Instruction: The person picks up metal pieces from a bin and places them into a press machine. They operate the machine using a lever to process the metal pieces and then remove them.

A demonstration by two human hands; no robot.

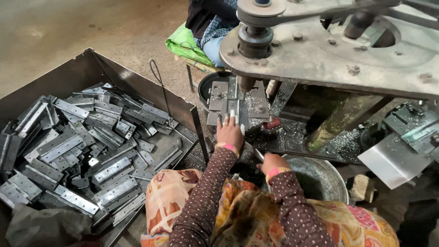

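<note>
A flat steel hinge plate point(232, 112) is pinned under the left hand point(229, 132), fingers spread flat just past the knuckles, below the drill spindle point(247, 82). Probably stiff, light, sharp-edged and oily, so best gripped by the long edges. The right hand's point(270, 163) grip can't be told.

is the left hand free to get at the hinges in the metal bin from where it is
Probably yes: the left hand rests on the hinge plate under the press, and the open-topped metal bin of hinges sits just left, uncovered.

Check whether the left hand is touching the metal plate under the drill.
Touching. The head view shows the left hand with its fingertips pressed flat on the metal plate below the drill.
</note>
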